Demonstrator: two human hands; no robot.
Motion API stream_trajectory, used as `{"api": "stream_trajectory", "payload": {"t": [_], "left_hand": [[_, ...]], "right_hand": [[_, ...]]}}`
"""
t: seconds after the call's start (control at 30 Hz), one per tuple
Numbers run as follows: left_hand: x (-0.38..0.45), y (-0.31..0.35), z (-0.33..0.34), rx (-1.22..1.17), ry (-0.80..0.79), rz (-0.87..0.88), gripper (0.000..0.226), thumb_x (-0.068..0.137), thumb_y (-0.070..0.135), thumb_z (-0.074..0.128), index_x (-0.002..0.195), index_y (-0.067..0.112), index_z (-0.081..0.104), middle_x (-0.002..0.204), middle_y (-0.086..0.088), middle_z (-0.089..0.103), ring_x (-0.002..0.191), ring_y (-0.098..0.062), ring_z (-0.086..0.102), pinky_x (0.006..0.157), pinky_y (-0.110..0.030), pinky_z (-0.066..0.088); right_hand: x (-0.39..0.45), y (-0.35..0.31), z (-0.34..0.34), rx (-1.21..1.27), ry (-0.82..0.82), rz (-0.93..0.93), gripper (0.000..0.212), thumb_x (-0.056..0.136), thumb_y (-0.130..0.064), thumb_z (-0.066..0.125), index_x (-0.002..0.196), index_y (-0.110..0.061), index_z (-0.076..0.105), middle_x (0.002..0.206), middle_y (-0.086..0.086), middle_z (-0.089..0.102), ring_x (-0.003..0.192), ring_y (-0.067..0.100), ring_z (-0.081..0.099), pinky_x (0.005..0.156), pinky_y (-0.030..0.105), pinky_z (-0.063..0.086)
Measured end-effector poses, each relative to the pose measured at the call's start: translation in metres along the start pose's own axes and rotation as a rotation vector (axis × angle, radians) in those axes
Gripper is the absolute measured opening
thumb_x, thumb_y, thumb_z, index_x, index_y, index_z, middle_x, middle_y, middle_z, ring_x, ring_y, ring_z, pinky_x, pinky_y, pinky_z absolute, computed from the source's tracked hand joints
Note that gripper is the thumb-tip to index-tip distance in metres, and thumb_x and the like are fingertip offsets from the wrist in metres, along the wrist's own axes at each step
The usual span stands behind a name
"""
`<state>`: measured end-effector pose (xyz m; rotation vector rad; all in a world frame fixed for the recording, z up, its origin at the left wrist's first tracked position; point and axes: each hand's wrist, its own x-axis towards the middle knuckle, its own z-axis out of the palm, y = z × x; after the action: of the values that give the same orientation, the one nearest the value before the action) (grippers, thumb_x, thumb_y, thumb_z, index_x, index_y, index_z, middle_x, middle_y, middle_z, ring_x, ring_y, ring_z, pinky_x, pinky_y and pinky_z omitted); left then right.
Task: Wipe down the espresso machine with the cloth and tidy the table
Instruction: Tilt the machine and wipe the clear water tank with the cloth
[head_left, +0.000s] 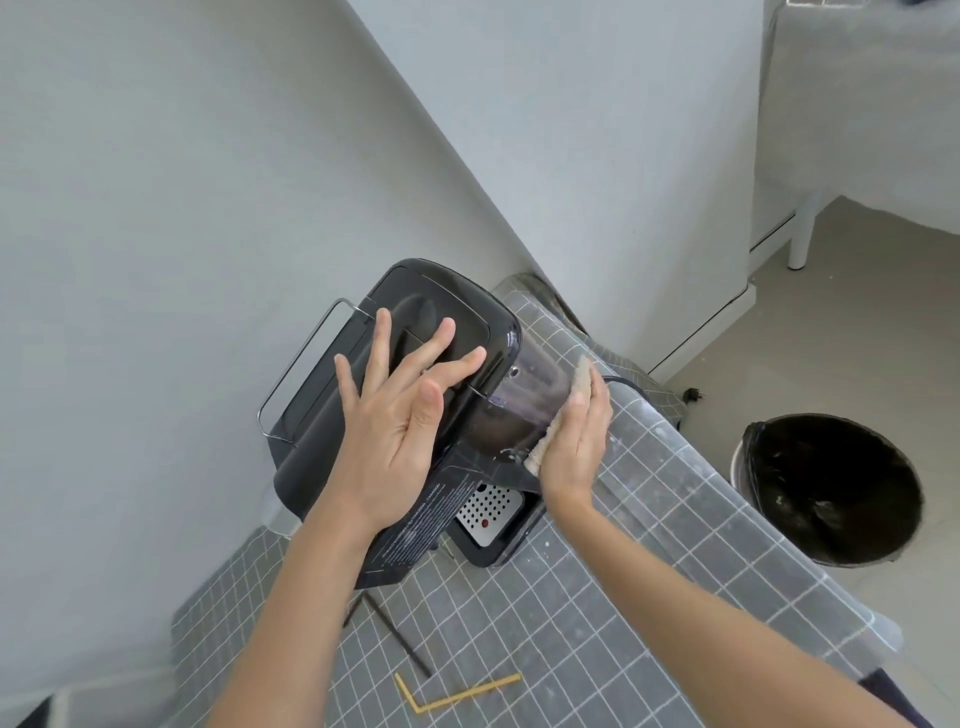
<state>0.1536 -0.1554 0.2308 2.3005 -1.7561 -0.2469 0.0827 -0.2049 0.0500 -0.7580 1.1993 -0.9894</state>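
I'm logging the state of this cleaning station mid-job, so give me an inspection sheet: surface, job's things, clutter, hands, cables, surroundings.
Surface: table under a grey grid-pattern cover with pale specks and smears.
Job's things: black espresso machine at the table's far end by the wall; beige cloth pressed against its right side.
Clutter: black straw and bent yellow straw lying in front of the machine.
Hands: left hand flat, fingers spread, on the machine's top; right hand holding the cloth to the machine.
Cables: black cord running off behind the right hand; plug on the floor.
Surroundings: lined bin on the floor to the right; grey wall.
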Motion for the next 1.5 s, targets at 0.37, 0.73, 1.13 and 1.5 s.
{"api": "stream_trajectory", "payload": {"t": [0.37, 0.73, 1.13, 1.5], "left_hand": [[-0.003, -0.004, -0.002, -0.263, -0.055, -0.029, 0.094, 0.078, 0.072, -0.017, 0.132, 0.041, 0.052, 0.153, 0.025, 0.03, 0.14, 0.001, -0.031, 0.105, -0.047, -0.034], [-0.003, -0.007, 0.001, -0.297, -0.052, 0.013, 0.093, 0.077, 0.073, -0.018, 0.131, 0.042, 0.052, 0.152, 0.024, 0.032, 0.14, 0.004, -0.029, 0.102, -0.04, -0.036], [-0.004, -0.004, 0.001, -0.227, -0.039, 0.047, 0.097, 0.074, 0.076, -0.018, 0.132, 0.04, 0.051, 0.152, 0.023, 0.031, 0.142, 0.002, -0.028, 0.103, -0.039, -0.036], [-0.003, -0.004, 0.001, -0.233, -0.052, 0.044, 0.098, 0.072, 0.079, -0.017, 0.132, 0.04, 0.05, 0.152, 0.027, 0.028, 0.143, 0.002, -0.025, 0.106, -0.042, -0.032]], "right_hand": [[-0.025, -0.067, 0.039, 0.135, 0.108, -0.26, 0.054, 0.102, -0.038, 0.025, 0.153, -0.018, 0.024, 0.161, -0.005, 0.02, 0.148, 0.002, 0.011, 0.123, 0.038, 0.011], [-0.031, -0.075, 0.043, 0.103, 0.085, -0.358, 0.053, 0.102, -0.035, 0.029, 0.152, -0.017, 0.027, 0.16, -0.008, 0.022, 0.145, -0.007, 0.01, 0.118, 0.014, 0.006], [-0.067, -0.057, 0.05, 0.146, 0.094, -0.25, 0.054, 0.102, -0.037, 0.026, 0.154, -0.026, 0.014, 0.163, -0.014, 0.008, 0.147, -0.004, -0.003, 0.121, 0.024, 0.0], [-0.084, 0.026, 0.032, 0.109, 0.088, -0.011, 0.057, 0.101, -0.047, 0.018, 0.153, -0.032, -0.002, 0.163, -0.015, -0.008, 0.147, -0.004, -0.009, 0.124, 0.039, 0.001]]}}
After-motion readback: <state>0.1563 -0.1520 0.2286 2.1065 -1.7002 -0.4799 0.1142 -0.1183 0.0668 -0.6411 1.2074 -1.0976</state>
